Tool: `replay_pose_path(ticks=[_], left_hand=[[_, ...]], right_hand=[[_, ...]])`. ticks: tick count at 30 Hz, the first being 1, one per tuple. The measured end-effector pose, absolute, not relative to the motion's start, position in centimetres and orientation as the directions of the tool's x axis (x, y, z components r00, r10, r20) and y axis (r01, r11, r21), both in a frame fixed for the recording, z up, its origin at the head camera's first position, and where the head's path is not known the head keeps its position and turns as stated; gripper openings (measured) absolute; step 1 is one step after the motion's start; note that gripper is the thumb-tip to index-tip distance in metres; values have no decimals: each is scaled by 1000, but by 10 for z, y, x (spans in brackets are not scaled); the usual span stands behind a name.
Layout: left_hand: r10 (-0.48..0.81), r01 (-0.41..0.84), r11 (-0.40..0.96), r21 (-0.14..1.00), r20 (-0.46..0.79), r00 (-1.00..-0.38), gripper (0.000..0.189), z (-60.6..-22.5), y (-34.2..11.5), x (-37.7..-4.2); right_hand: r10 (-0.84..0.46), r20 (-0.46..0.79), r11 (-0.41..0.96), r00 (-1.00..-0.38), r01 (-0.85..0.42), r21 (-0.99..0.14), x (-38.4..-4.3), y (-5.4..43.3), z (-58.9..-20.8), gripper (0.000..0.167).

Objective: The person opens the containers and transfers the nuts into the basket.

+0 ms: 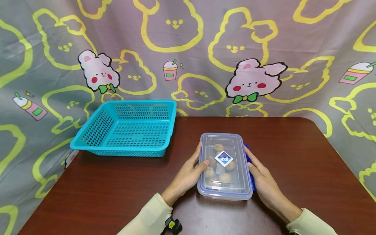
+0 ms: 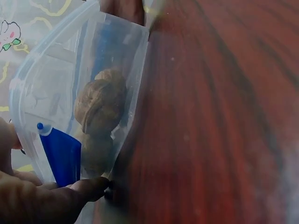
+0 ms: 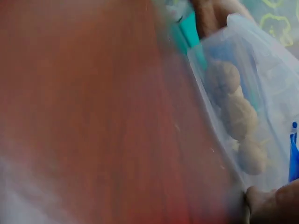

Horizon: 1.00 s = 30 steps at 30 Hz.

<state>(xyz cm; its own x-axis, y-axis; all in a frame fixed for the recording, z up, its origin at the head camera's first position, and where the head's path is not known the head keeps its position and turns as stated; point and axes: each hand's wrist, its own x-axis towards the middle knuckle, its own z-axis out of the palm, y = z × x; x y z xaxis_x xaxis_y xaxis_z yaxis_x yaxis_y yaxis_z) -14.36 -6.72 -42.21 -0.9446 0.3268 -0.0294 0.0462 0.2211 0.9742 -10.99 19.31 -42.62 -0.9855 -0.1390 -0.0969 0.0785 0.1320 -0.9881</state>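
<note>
A clear plastic food container (image 1: 224,169) with a lidded top and a diamond-shaped label lies in front of me, several round brown wrinkled lumps (image 2: 100,105) inside it. My left hand (image 1: 188,174) grips its left side, thumb over the lid's edge and fingers along the wall. On the opposite side my right hand (image 1: 264,182) holds the wall, beside a blue latch flap (image 1: 250,168) that sticks out. Another blue latch flap (image 2: 63,156) juts from the side near my left hand in the left wrist view. In both wrist views fingertips reach the container's bottom edge, close over the table.
A turquoise perforated basket (image 1: 123,151) stands at the back left of the dark red-brown wooden table (image 1: 117,195). Behind the table hangs a cloth (image 1: 194,65) printed with cartoon bears and rabbits.
</note>
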Motion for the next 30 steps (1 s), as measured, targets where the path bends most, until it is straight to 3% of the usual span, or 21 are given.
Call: replay_pose_path(ticks=[8, 30], left_hand=[[289, 25, 223, 974, -42, -956, 74, -422, -68, -139], [290, 31, 225, 974, -36, -956, 74, -422, -64, -142]], right_hand=[[-155, -125, 171, -980, 98, -980, -110, 196, -423, 53], [-37, -140, 162, -989, 132, -978, -115, 201, -419, 53]])
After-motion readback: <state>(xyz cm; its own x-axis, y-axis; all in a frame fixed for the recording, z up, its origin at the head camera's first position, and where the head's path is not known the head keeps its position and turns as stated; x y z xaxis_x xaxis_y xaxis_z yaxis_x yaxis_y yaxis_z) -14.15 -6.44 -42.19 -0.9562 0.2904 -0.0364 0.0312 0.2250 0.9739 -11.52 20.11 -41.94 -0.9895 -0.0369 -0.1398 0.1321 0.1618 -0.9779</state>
